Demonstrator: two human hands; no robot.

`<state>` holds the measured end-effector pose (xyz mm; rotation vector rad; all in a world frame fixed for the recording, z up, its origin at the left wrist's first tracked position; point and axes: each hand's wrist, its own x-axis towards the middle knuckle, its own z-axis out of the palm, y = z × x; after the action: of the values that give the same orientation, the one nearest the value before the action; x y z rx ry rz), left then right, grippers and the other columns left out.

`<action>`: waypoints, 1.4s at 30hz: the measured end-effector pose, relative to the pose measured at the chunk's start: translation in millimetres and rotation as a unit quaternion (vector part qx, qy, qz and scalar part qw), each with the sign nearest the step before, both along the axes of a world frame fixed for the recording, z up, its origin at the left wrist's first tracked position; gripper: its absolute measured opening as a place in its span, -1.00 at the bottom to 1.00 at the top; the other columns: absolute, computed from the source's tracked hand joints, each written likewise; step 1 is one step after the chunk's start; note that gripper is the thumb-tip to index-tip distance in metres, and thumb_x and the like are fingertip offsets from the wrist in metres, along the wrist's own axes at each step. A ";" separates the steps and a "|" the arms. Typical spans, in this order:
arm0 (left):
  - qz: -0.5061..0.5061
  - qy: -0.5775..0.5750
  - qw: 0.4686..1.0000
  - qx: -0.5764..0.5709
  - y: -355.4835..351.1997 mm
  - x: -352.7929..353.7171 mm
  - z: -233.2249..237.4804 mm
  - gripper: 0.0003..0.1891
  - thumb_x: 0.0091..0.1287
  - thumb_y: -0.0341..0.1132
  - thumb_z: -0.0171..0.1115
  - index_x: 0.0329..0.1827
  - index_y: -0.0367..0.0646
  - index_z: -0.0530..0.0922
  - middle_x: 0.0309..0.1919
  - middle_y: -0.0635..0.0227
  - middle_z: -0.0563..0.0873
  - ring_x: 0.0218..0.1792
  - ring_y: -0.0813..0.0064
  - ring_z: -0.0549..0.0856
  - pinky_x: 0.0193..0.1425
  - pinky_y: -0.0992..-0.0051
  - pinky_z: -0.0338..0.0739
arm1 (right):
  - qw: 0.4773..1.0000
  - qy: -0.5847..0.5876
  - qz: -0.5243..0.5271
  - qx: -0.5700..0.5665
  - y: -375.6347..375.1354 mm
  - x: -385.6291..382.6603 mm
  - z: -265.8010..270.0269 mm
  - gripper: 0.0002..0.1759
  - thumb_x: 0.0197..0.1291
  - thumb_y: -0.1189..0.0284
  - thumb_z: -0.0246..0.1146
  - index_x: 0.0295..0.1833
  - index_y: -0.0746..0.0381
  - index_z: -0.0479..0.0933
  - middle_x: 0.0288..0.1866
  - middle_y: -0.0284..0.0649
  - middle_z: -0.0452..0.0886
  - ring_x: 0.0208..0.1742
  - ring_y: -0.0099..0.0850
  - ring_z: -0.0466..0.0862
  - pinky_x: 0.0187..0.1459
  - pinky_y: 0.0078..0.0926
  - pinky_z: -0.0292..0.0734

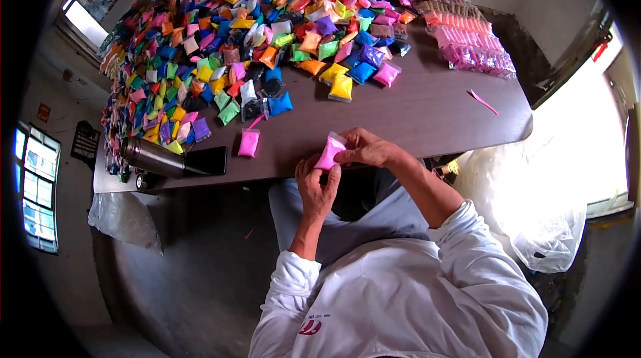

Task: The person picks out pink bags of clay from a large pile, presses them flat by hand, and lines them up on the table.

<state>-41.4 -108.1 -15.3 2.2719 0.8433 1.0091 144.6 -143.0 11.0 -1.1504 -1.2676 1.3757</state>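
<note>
A pink packet (330,152) is held between both hands just past the table's near edge. My left hand (316,188) pinches its lower end between thumb and fingers. Around its upper right side, my right hand (364,147) has its thumb and fingers closed. A second pink packet (248,143) lies on the table to the left of my hands, with a thin pink strip (256,121) at its top. Another pink strip (483,102) rests alone toward the table's right side.
A large heap of coloured packets (267,24) covers the brown table's (400,114) far left. Rows of sorted packets (467,38) line the back right. A metal flask (153,156) and a black phone (205,161) lie at the near left. Plastic bags hang at both sides.
</note>
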 end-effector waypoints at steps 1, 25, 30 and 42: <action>-0.008 -0.013 1.000 -0.006 0.3 -0.1 0.6 -0.60 0.33 -0.03 0.12 -0.15 -0.24 0.60 -0.09 0.12 0.62 0.00 0.09 0.53 0.33 0.09 0.19 | 0.999 0.010 0.014 0.036 0.8 0.2 -1.9 -0.78 0.20 0.33 0.31 -0.18 0.28 0.60 -0.41 -0.40 0.58 -0.35 -0.62 0.52 -0.30 -0.61 0.46; 0.021 -0.026 0.999 -0.001 -2.6 -0.6 -13.4 -0.62 0.38 -0.10 0.07 -0.03 -0.28 0.54 -0.04 0.02 0.59 0.03 -0.03 0.48 0.30 0.06 0.21 | 0.992 0.119 0.029 0.038 3.2 2.2 -5.7 -0.60 0.18 0.32 0.31 0.06 0.32 0.52 -0.21 -0.32 0.63 -0.26 -0.61 0.58 -0.23 -0.65 0.51; 0.008 -0.026 1.000 -0.009 -1.5 -0.5 -8.7 -0.63 0.39 -0.12 0.06 -0.07 -0.31 0.54 -0.07 0.01 0.59 -0.01 -0.02 0.49 0.28 0.07 0.23 | 0.996 0.091 0.019 0.000 3.2 -2.0 -1.2 -0.69 0.17 0.38 0.32 -0.02 0.30 0.55 -0.24 -0.39 0.63 -0.25 -0.63 0.58 -0.19 -0.67 0.53; 0.031 -0.017 0.999 0.004 -3.3 0.6 -13.5 -0.61 0.38 -0.10 0.06 -0.08 -0.32 0.55 -0.07 -0.08 0.57 0.02 -0.04 0.48 0.31 0.05 0.19 | 0.991 0.131 -0.012 -0.030 2.9 -2.3 -4.9 -0.75 0.19 0.36 0.31 -0.09 0.29 0.61 -0.31 -0.40 0.65 -0.32 -0.66 0.60 -0.25 -0.73 0.55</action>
<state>-40.7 -111.4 -28.8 2.2406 0.9030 1.0773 142.3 -140.1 6.1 -0.9845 -1.0275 1.5004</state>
